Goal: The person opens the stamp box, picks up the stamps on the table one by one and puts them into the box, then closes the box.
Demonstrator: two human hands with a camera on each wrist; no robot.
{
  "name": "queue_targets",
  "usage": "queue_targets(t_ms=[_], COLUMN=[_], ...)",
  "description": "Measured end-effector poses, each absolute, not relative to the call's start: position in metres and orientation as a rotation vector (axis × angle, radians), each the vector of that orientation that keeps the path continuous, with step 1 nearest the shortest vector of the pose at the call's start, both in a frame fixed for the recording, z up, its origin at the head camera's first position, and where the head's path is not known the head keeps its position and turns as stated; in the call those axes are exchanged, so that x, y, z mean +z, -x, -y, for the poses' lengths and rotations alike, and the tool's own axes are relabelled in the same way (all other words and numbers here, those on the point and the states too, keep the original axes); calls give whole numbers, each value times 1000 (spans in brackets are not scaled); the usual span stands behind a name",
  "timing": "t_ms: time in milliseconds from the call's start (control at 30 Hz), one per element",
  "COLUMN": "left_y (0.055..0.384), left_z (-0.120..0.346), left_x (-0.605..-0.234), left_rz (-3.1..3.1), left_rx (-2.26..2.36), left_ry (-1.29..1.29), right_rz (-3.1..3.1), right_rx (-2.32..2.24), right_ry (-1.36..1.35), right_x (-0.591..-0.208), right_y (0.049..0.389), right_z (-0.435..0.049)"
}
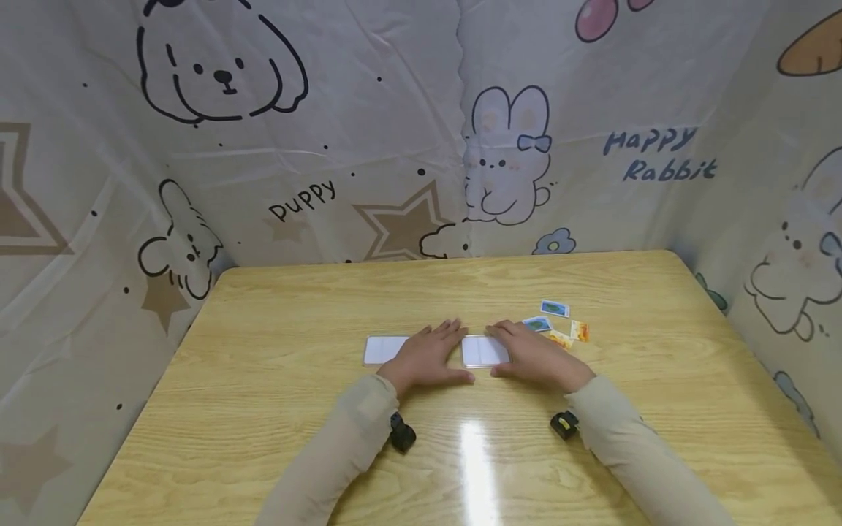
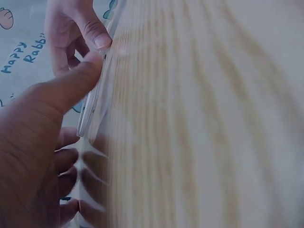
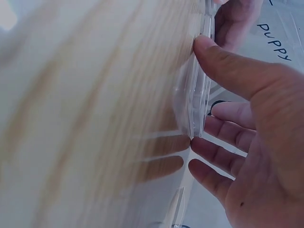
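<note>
A flat clear card case (image 1: 483,352) with white inside lies on the table between the hands. My right hand (image 1: 531,353) holds its right part. Its thumb (image 3: 223,59) touches the near edge of the layered clear case (image 3: 194,102), and the index finger sits at the far edge. At the left end rests my left hand (image 1: 430,356), fingers extended and spread, palm down. In the left wrist view its thumb (image 2: 78,85) reaches the near edge of the case. A second white-filled case (image 1: 383,350) is partly covered by the left hand.
Several small picture cards lie beyond the right hand, among them a blue one (image 1: 555,308) and an orange one (image 1: 579,331). The wooden table (image 1: 276,307) meets a cloth curtain (image 1: 395,146) with cartoon prints at the back and sides.
</note>
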State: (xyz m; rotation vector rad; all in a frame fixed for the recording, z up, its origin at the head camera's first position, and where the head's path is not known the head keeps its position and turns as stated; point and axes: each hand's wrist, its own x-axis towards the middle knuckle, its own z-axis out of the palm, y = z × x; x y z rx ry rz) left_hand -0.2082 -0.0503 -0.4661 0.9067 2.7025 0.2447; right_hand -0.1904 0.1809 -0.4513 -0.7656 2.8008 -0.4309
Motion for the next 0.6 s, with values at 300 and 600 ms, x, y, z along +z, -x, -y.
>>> queue_targets(t_ms=[300,600], left_y=[205,206], left_z=[48,48], left_x=[-464,-464], left_rz=[-2700,-2698], left_rx=[225,263], left_ry=[-858,-825], right_rz=[-2804,-2817], right_rx=[-467,-455], right_ry=[792,833], right_x=[-452,-448], right_y=[190,190], right_z=[-177,-174])
